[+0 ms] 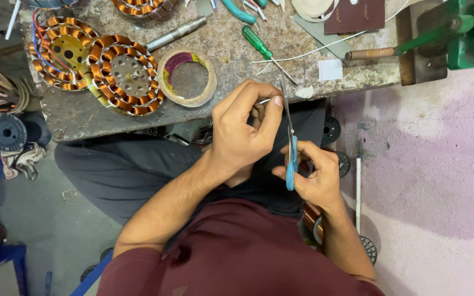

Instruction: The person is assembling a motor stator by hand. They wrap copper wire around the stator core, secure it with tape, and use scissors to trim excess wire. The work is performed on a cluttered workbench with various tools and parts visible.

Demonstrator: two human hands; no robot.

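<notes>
My left hand (242,129) pinches a thin white sleeve or wire end (264,101) between thumb and fingers, just below the bench edge. My right hand (316,175) grips blue-handled scissors (290,148), whose blades point up toward that thin piece. Both hands are over my lap, close together. Whether the blades touch the piece is hard to tell.
On the worn bench (83,118) lie two copper-wound stators (124,74) (61,52), a tape roll (187,77), a green-handled screwdriver (259,44), a metal shaft (176,34) and a white wire (325,46). A green winding machine (462,33) stands at the right. Spools lie on the floor.
</notes>
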